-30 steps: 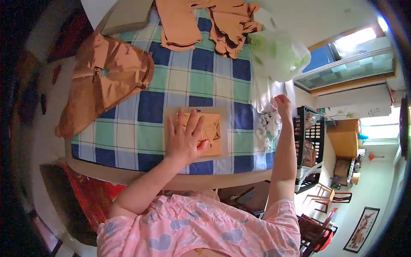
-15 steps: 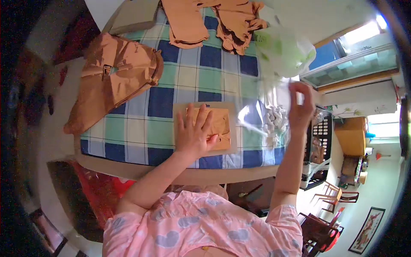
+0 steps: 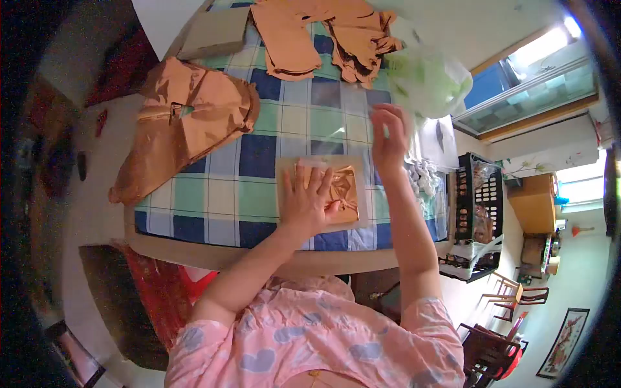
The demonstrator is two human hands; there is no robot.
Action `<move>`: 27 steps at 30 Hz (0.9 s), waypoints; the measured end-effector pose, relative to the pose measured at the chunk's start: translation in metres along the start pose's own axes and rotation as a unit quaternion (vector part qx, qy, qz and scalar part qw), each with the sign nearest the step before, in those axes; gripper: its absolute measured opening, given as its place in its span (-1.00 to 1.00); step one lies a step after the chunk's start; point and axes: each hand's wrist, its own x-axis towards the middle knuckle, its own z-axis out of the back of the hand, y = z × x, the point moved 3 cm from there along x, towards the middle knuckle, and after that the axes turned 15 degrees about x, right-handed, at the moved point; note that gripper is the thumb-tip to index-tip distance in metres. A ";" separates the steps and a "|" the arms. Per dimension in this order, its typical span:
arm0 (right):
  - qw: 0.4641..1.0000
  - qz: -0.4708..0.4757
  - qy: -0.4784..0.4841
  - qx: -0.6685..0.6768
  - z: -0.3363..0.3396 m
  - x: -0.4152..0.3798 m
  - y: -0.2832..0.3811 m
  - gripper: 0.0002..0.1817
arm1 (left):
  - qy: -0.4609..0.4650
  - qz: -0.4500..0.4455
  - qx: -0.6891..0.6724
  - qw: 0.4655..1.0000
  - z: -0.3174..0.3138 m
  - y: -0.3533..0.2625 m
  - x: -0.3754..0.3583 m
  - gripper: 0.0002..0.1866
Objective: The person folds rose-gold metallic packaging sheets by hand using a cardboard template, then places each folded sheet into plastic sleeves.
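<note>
My left hand (image 3: 309, 202) lies flat, fingers spread, on a folded copper-brown piece (image 3: 341, 191) that rests on a tan cardboard square (image 3: 361, 208) near the table's front edge. My right hand (image 3: 388, 137) is raised just beyond the square, pinching a clear plastic sheet or bag (image 3: 336, 132) that hangs over the cardboard's far side. The plastic is faint and its edges are hard to trace.
The table wears a blue, green and white checked cloth (image 3: 213, 194). A crumpled brown pile (image 3: 184, 126) lies at the left, flat brown pieces (image 3: 317, 29) at the far edge, a cardboard box (image 3: 217, 32) beside them. A white-green plastic bag (image 3: 427, 77) and black crate (image 3: 475, 200) stand right.
My right hand swung from the table's right edge leftward to above the cardboard, carrying the clear plastic with it. My left hand stayed pressed on the brown piece.
</note>
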 end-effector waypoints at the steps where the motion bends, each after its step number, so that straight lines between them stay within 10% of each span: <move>1: 0.999 0.037 0.015 -0.021 0.007 -0.001 0.010 -0.85 | -0.001 0.002 0.001 1.000 0.000 0.000 0.000 -0.23; 4: 0.982 0.128 0.092 -0.100 0.014 -0.008 0.029 -0.80 | -0.020 -0.005 0.014 1.000 0.000 0.001 0.000 -0.23; 15: 0.967 0.005 0.245 -0.065 -0.051 -0.037 -0.050 -0.87 | 0.012 -0.010 0.010 1.000 0.003 0.001 0.000 -0.26; 20: 0.892 -0.367 0.177 -0.193 0.005 -0.061 -0.028 -0.82 | -0.015 -0.018 -0.016 1.000 -0.002 0.001 0.001 -0.26; 27: 0.874 -0.435 0.201 -0.078 0.024 -0.103 -0.006 -0.78 | -0.020 -0.026 -0.029 0.999 -0.008 0.000 0.001 -0.25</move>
